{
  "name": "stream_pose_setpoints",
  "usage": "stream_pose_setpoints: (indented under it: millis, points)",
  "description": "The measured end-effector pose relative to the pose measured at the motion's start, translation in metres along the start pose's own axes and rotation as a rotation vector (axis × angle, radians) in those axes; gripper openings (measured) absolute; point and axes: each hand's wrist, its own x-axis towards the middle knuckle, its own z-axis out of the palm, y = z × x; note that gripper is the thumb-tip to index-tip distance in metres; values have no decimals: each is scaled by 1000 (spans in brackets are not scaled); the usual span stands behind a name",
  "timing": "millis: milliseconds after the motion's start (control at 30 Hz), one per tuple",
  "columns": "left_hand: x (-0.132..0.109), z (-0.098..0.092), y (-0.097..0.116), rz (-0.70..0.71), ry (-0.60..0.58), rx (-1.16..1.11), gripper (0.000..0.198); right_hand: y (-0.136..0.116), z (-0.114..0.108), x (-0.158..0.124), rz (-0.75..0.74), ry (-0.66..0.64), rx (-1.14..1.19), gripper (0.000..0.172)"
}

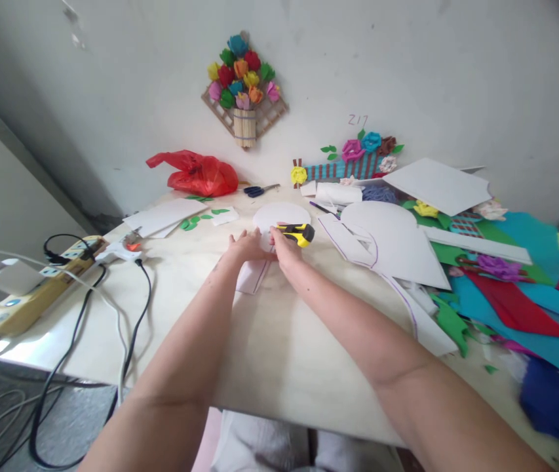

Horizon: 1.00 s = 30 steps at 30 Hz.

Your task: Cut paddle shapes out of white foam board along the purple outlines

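Note:
My right hand is closed around a yellow and black utility knife, whose handle sticks out to the right. The blade is hidden by my fingers. Under both hands lies a white board piece with a rounded far end. Its narrower near end carries a drawn line. My left hand presses on this board just left of my right hand, fingers spread. To the right lies a larger white board cutout, with purple-lined offcuts beside it.
A power strip, cables and a glue gun are on the left. At the back are a red plastic bag and dark-handled scissors. Coloured felt sheets pile up on the right. A paper-flower decoration hangs on the wall.

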Motion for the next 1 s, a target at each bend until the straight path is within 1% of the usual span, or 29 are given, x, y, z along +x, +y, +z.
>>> stream_pose_setpoints:
  millis: [100,167,233,333,433,533,600,700,800,900,1000]
  points:
    - [-6,1,-1,-1,52,17,109,-6,5,-7,28,-25,110,38]
    - [-10,2,-4,11,108,7,107,-9,5,-7,9,-45,153,38]
    - [-13,2,-10,40,129,-11,104,-11,3,-3,-27,-66,171,37]
    - [-17,-2,-22,70,94,-39,101,-14,-3,6,-74,-94,171,36]
    - [-24,-9,-31,83,40,-46,97,-16,-8,15,-75,-95,156,33]
    - [-29,-15,-35,70,-6,-36,96,-16,-9,23,-77,-94,149,27]
    - [-29,-16,-33,60,-3,-20,98,-14,-9,27,-103,-113,123,26]
    - [-24,-12,-29,60,7,26,98,-10,-5,32,-166,-144,68,28]
    - [-15,-4,-27,53,-1,57,97,-9,1,37,-200,-186,5,26]
    - [-10,2,-32,69,8,35,92,-10,9,44,-217,-232,-60,22]
    - [-9,5,-37,94,18,7,89,-6,18,55,-246,-249,-140,21]
